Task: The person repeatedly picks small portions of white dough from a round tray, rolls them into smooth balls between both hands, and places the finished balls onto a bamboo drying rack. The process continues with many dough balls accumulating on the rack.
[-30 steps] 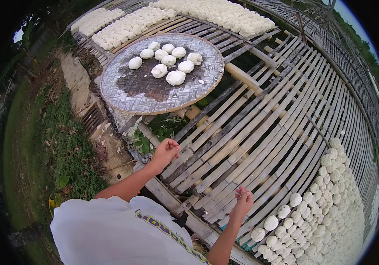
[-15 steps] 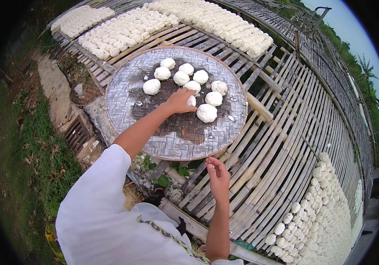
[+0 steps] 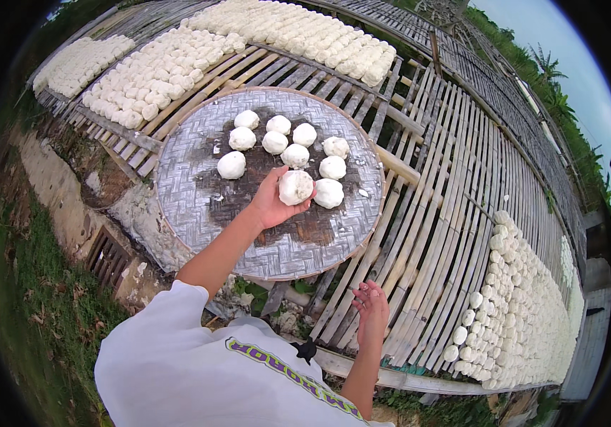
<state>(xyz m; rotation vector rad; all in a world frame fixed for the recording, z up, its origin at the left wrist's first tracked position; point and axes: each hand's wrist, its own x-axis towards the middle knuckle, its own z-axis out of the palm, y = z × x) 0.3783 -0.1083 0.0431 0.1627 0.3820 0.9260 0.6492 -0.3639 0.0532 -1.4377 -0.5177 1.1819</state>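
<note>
Resting near tray (image 3: 199,206) centre, left hand (image 3: 271,206) cupping white ball (image 3: 295,187)

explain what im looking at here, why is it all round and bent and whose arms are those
The picture comes from a wide fisheye camera worn on a person's head, looking down, so straight edges bend near the rim. The arms are that person's own, with no machine involved. The left hand holds one white dough ball over a round woven tray, where more white balls sit on a dark damp patch. The right hand is open and holds nothing, hovering by the bamboo slat rack. The tray rests on that rack. Long rows of similar white pieces lie on the slats at the right and along the top.
</note>
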